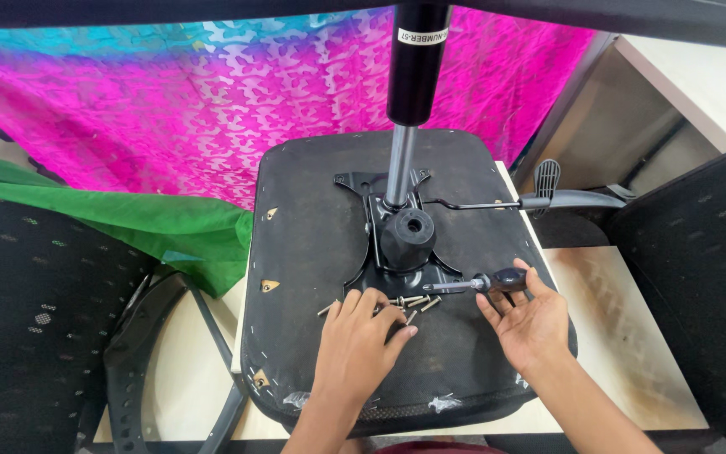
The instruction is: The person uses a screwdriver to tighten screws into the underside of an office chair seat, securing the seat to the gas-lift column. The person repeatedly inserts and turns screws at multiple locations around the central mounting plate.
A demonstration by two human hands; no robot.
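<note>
Seat underside (pixel 313 252): matt black fabric, stapled. Gas cylinder (pixel 416 67): glossy black; its rod (pixel 399 164) polished metal. Screws (pixel 418 301): bright metal. Table (pixel 632 336): smooth pale wood.

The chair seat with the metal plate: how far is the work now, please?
Done: the mechanism plate with its gas cylinder lies on the upturned chair seat. In hand: the left hand is on the loose screws; the right hand touches the screwdriver. Left: those screws are not yet in the plate.
</note>
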